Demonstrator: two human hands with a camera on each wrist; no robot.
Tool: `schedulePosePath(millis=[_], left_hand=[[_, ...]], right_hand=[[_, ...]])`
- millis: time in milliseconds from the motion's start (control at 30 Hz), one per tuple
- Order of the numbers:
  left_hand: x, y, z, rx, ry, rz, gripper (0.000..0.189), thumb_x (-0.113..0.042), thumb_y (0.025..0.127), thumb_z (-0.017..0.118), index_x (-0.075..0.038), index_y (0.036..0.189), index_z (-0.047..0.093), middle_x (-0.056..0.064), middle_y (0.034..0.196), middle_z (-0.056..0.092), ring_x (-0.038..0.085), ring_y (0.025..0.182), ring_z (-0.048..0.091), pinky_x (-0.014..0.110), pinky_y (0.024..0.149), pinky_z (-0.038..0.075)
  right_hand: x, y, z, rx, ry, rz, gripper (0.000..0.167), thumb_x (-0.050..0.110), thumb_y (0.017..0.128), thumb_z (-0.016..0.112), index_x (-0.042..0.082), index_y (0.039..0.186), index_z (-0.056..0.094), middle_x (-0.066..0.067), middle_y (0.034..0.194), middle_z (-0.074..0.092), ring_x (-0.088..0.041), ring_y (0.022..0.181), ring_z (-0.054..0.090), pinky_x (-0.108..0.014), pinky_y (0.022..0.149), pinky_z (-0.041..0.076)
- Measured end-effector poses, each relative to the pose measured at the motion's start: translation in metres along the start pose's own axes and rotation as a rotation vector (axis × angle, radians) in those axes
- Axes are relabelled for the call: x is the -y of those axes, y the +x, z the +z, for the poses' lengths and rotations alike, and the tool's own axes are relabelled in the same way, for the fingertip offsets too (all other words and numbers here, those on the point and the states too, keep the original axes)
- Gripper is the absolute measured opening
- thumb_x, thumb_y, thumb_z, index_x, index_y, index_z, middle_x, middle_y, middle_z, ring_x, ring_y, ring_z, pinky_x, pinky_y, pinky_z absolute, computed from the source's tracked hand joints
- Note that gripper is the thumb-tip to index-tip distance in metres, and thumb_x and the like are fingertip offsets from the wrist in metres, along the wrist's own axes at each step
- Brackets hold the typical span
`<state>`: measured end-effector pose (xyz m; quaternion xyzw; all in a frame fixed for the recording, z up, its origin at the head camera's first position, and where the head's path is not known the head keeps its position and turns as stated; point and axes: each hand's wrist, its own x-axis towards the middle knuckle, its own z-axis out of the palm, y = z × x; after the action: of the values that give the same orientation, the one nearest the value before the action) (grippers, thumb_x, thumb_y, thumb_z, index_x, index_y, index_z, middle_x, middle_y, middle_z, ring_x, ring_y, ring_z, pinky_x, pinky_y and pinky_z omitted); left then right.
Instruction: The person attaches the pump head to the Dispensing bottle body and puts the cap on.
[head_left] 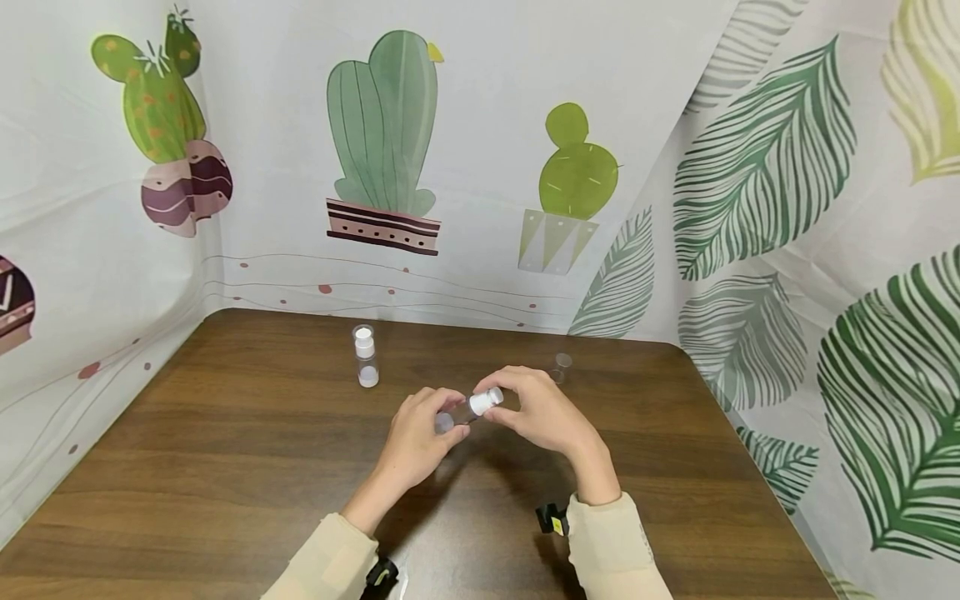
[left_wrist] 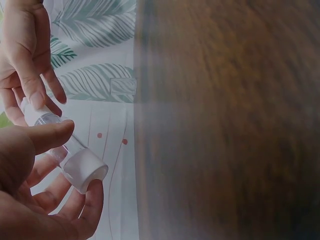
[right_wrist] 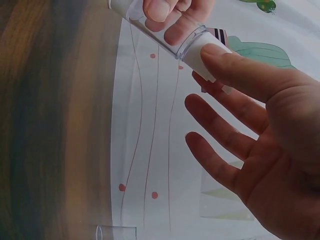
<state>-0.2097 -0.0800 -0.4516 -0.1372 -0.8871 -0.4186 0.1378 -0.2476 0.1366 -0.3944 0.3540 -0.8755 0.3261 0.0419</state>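
Observation:
A small clear bottle (head_left: pixel 462 410) with a white collar is held tilted above the table between both hands. My left hand (head_left: pixel 420 437) grips its transparent body, thumb on one side and fingers around the other. At the opposite end, my right hand (head_left: pixel 547 412) pinches the white collar (right_wrist: pixel 202 50) between thumb and index finger, its other fingers spread away in the right wrist view. The bottle's white base (left_wrist: pixel 86 170) shows by the left fingertips in the left wrist view. A similar bottle (head_left: pixel 367 367) stands upright on the table, farther back to the left.
A clear cap (head_left: pixel 562 361) lies on the brown wooden table (head_left: pixel 247 450), behind the right hand. Patterned cloth (head_left: pixel 480 167) with cacti and leaves hangs along the table's back and sides.

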Motion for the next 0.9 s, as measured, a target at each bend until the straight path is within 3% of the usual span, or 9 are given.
schedulePosePath(millis=[367,633,900], left_hand=[[0.0009,-0.0005,-0.0005,-0.002,0.010,0.019,0.035,-0.017,0.084,0.092,-0.014,0.114,0.075,0.003,0.109,0.073,0.024,0.102,0.064,0.044,0.088,0.051],[0.0008,-0.0005,-0.0015,-0.025,0.013,0.050,0.035,-0.016,0.081,0.093,-0.014,0.111,0.075,0.004,0.105,0.073,0.026,0.099,0.064,0.046,0.086,0.051],[0.0000,-0.0009,-0.0008,-0.038,0.021,0.038,0.035,-0.016,0.080,0.094,-0.017,0.109,0.074,0.003,0.104,0.072,0.025,0.098,0.064,0.045,0.085,0.050]], right_hand=[[0.0018,-0.0003,0.0008,-0.030,-0.023,0.033,0.021,0.011,0.090,0.086,0.016,0.108,0.077,0.010,0.098,0.072,-0.009,0.092,0.064,-0.032,0.084,0.055],[0.0043,0.0004,0.0017,-0.035,-0.011,0.050,0.017,0.013,0.092,0.085,0.016,0.106,0.077,0.010,0.093,0.071,-0.018,0.091,0.066,-0.031,0.080,0.052],[0.0055,-0.0001,0.0021,-0.031,-0.005,0.073,0.015,0.014,0.093,0.084,0.016,0.106,0.077,0.011,0.091,0.069,-0.013,0.086,0.065,-0.030,0.075,0.053]])
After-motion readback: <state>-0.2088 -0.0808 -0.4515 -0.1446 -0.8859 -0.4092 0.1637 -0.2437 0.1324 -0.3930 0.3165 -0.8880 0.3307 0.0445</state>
